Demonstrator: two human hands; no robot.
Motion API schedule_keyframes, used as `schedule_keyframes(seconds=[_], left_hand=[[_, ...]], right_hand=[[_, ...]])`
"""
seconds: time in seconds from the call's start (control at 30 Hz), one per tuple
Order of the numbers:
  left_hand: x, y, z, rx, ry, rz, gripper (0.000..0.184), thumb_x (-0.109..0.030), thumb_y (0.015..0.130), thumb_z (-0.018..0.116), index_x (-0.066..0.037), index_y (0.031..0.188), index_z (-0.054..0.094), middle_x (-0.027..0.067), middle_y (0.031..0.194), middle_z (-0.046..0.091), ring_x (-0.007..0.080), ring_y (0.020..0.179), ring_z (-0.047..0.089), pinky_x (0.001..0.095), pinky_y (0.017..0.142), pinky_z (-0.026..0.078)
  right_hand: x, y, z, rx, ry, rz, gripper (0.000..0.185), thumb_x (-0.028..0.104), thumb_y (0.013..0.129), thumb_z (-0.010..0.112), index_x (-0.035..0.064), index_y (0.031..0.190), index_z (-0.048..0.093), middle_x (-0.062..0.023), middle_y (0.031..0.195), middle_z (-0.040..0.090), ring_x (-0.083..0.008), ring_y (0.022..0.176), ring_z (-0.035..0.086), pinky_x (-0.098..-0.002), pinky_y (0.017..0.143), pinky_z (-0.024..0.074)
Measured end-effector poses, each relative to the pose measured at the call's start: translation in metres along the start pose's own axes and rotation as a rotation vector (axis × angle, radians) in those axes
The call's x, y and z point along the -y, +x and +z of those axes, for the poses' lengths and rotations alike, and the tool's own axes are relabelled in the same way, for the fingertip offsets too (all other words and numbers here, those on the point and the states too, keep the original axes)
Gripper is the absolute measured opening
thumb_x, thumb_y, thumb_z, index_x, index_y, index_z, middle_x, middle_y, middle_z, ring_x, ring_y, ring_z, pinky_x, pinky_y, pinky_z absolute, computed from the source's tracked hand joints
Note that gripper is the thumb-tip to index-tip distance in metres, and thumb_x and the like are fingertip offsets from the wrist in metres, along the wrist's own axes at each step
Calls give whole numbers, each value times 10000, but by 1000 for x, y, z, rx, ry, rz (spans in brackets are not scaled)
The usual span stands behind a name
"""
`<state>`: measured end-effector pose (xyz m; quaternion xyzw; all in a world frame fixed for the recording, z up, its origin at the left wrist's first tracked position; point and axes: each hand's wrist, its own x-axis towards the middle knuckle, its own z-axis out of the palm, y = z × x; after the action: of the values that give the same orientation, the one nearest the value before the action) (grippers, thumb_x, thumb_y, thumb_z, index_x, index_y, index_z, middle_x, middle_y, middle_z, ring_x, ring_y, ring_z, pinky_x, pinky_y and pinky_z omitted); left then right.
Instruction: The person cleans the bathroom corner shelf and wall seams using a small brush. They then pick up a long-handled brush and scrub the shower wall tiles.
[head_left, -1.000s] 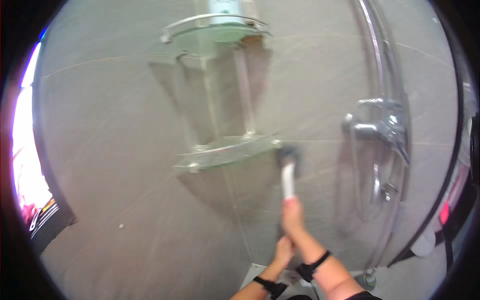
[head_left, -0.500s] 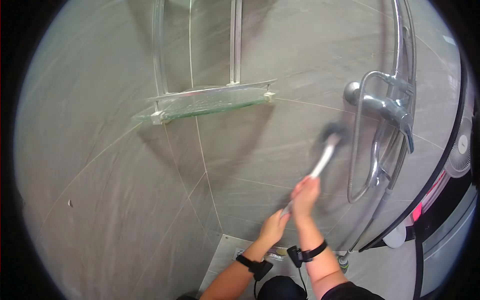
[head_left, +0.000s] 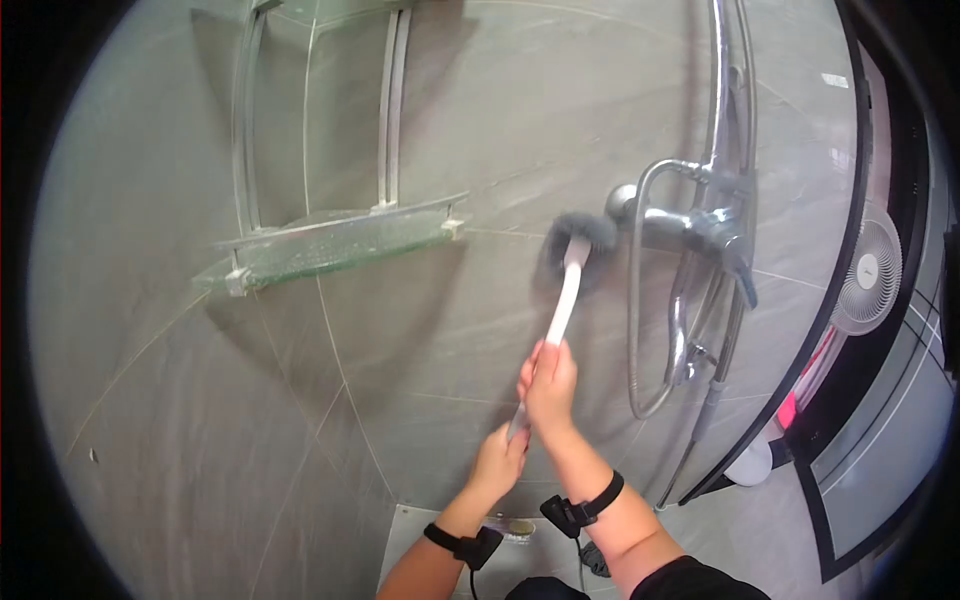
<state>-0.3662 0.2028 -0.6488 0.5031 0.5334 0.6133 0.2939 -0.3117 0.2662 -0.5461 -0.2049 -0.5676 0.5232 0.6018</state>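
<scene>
A long-handled scrub brush with a white handle and a round, dark grey head reaches up to the grey tiled wall. Its bristly head is at the wall, just left of the shower mixer. Wrapped round the handle's middle is my right hand. Lower down, my left hand grips the handle's end. Both hands are closed. A black strap with a small box sits on each wrist.
A glass corner shelf on metal rails juts from the wall at left. The shower hose loops down beside the mixer. Beyond the dark-edged screen at right stands a white fan. A floor drain lies below my hands.
The view has swung to the right and tilted up a little, shifting the wall fittings leftward. Both hands keep hold of the brush, whose head has moved up beside the mixer.
</scene>
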Motion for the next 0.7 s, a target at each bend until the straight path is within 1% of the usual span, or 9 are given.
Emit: schedule_keyframes(seconds=[0.07,0.13,0.2,0.3,0.37,0.47,0.6,0.67,0.7], left_hand=[[-28,9,11,-23,-47,-6,376,-304,957,432,-30,710,503,45,506,472,157,452,477,342,449,377],[33,-17,19,21,34,111,359,-303,963,430,-32,739,505,29,509,479,138,450,479,319,434,376],[87,-68,37,23,-117,-118,390,-339,975,400,-39,746,498,19,513,488,120,438,474,307,420,371],[92,-68,48,-58,-142,-99,422,-364,979,376,-45,724,484,19,508,490,110,426,468,299,401,354],[38,-18,39,-99,-203,-12,422,-349,987,370,-44,711,465,15,505,473,104,403,440,275,368,324],[-51,27,27,-30,-381,-55,416,-355,994,369,-41,739,468,7,514,461,94,401,424,261,367,320],[88,-35,19,9,-43,8,433,-385,987,359,-50,742,481,19,525,486,108,415,443,291,383,345],[190,-100,16,90,67,-294,361,-346,937,447,-38,765,526,53,568,533,177,526,541,373,509,429],[193,-95,15,73,148,-231,343,-329,929,452,-37,767,528,55,580,537,181,539,543,378,524,432]], right_hand=[[18,13,-3,-4,15,-54,255,266,991,391,78,824,439,22,560,439,-74,449,409,-252,392,327],[-44,-12,-28,15,-257,-112,258,232,982,375,61,802,446,-8,537,450,-101,453,435,-275,408,342],[-93,-62,-52,63,-383,56,224,212,969,381,50,834,456,-21,533,451,-133,461,454,-296,431,360],[-79,-46,-44,196,-198,-5,222,209,983,368,74,818,432,13,541,442,-77,424,413,-256,379,338],[-34,0,-20,171,-303,-213,253,246,990,369,79,811,430,24,547,415,-65,440,400,-243,386,332],[47,46,9,195,-101,-153,271,266,997,359,88,805,429,30,541,405,-62,441,380,-235,386,319],[-110,-34,-40,83,-253,-49,253,267,984,393,77,827,448,-5,617,458,-100,508,402,-269,440,334],[-155,-108,-72,132,214,419,238,241,998,344,104,808,389,13,525,403,-84,402,387,-244,345,318],[-152,-105,-72,119,145,346,245,241,999,341,104,800,385,11,522,403,-87,400,390,-245,342,318]])
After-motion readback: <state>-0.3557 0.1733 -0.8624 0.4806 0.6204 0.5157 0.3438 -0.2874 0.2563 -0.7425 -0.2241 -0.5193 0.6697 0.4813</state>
